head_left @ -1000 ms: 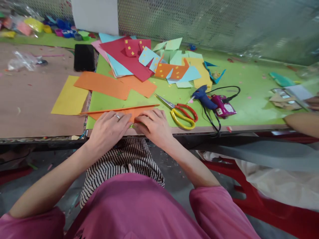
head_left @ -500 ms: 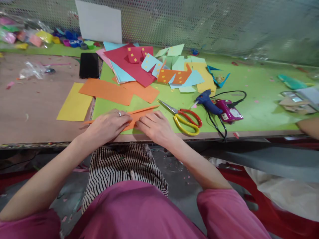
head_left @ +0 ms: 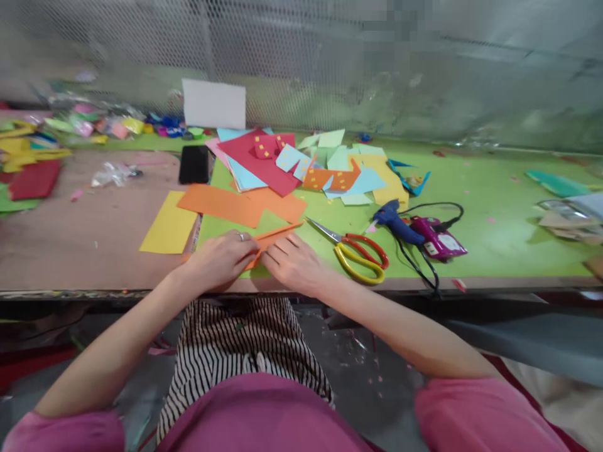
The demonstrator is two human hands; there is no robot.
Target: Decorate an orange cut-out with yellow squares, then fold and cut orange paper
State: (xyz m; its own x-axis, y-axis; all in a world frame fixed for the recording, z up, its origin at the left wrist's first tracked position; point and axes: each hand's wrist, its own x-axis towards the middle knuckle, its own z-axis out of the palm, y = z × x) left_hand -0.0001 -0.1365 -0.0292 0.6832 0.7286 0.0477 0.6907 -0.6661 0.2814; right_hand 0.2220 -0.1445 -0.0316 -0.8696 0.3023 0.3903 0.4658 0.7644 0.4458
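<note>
A folded strip of orange paper (head_left: 279,233) lies at the table's front edge, its far side turned up into a narrow raised fold. My left hand (head_left: 222,258), with a ring on one finger, presses on its left part with bent fingers; the thumb is hidden. On the right part, close beside it, the curled fingers of my right hand (head_left: 294,263) grip the same paper. Scissors (head_left: 338,238) with red and yellow handles lie just right of my right hand. Beyond the hands are a flat orange paper strip (head_left: 219,204) and a yellow sheet (head_left: 168,225).
A blue glue gun (head_left: 400,226) and a magenta box (head_left: 438,238) with black cords lie to the right. Cut papers, including a red sheet (head_left: 261,164), are piled behind. A black phone (head_left: 193,164) and a plastic bag (head_left: 113,175) are at the left.
The camera view has tilted up and swung left, so the table sits lower and farther right. Both hands stay on the folded orange paper, with little visible shift.
</note>
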